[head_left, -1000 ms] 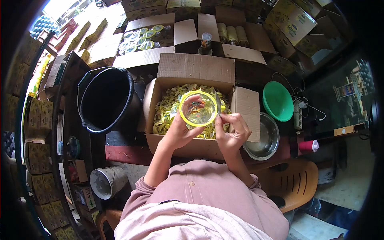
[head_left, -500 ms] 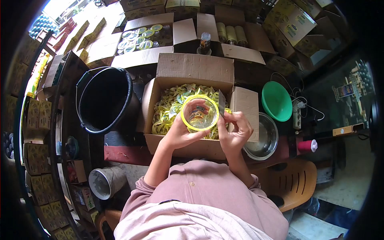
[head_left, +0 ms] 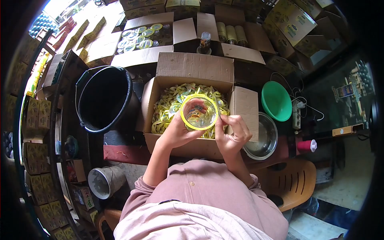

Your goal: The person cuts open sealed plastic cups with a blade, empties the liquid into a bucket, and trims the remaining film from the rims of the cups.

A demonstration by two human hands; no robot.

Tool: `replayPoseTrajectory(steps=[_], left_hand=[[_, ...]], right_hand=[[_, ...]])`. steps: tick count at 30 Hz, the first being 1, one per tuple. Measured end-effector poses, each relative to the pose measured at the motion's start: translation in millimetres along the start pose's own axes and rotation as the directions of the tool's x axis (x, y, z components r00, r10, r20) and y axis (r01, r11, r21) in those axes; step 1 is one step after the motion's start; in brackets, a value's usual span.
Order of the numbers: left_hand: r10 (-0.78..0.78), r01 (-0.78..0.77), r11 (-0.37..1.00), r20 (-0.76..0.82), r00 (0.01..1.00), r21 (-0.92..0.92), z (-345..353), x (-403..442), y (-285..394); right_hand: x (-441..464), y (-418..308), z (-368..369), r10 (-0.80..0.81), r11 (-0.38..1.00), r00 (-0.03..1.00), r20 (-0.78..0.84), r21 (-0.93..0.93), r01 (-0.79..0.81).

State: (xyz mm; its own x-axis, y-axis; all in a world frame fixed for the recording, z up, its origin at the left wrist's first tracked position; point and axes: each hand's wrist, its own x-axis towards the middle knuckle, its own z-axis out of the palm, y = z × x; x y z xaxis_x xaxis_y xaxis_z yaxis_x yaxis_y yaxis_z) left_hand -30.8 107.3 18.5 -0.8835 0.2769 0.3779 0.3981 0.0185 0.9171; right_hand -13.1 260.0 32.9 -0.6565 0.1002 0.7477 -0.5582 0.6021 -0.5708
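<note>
My left hand [head_left: 175,131] is wrapped round a clear plastic cup [head_left: 196,119] with a bright yellow rim, its mouth turned up toward me. Through the cup's wall some printing and my fingers show. At the right side of the rim, my right hand [head_left: 233,135] is closed in a pinch on a thin grey blade [head_left: 219,115], now seen nearly edge-on and mostly hidden by the fingers. Both hands are above an open cardboard box [head_left: 195,67] filled with a heap of yellow and clear plastic trimmings [head_left: 165,108].
A black bucket [head_left: 130,86] stands left of the box. To the right are a green bowl [head_left: 276,100], a metal bowl [head_left: 272,138] and a pink thread spool [head_left: 305,146]. Behind, an open carton [head_left: 150,20] holds lidded cups, beside a bottle [head_left: 205,42].
The blade, which stood up broad and visible beside the cup, has turned edge-on at the rim. My right fingers have shifted slightly, and the cup has moved a little left.
</note>
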Motion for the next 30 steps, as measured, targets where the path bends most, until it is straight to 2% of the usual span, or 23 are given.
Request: replayPoseTrajectory(steps=[2, 3, 8, 15, 18, 24, 27, 30], left_hand=[[0.001, -0.003, 0.999, 0.047, 0.999, 0.043, -1, -1, -2], [0.001, -0.005, 0.998, 0.071, 0.997, 0.065, -1, -1, -2], [-0.024, 0.027, 0.995, 0.037, 0.999, -0.094, 2, -2, -3], [-0.042, 0.046, 0.994, 0.04, 0.998, -0.097, 0, 0, -2], [-0.06, 0.068, 0.994, 0.101, 0.993, -0.08, -1, -1, -4], [0.035, -0.02, 0.994, 0.142, 0.989, -0.105, 0, -1, -10], [0.048, -0.037, 0.984, 0.06, 0.997, -0.174, 4, -1, -13], [-0.002, -0.002, 0.957, -0.015, 1.0, -0.289, 9, -5, -24]], right_hand=[[3, 2, 0, -0.004, 1.0, 1.0, 0.017, -0.017, 0.005], [5, 4, 1, 0.01, 0.999, 1.0, 0.009, 0.031, -0.01], [5, 10, 2, 0.139, 0.965, 0.989, 0.05, 0.217, -0.147], [0, 8, -2, 0.068, 0.986, 0.997, 0.038, 0.152, -0.073], [2, 11, 0, 0.053, 0.988, 0.998, 0.022, 0.145, -0.055], [6, 13, 1, 0.072, 0.974, 0.997, 0.04, 0.213, -0.078], [8, 10, 4, 0.077, 0.974, 0.996, 0.034, 0.213, -0.083], [10, 9, 7, 0.068, 0.977, 0.997, 0.027, 0.203, -0.073]])
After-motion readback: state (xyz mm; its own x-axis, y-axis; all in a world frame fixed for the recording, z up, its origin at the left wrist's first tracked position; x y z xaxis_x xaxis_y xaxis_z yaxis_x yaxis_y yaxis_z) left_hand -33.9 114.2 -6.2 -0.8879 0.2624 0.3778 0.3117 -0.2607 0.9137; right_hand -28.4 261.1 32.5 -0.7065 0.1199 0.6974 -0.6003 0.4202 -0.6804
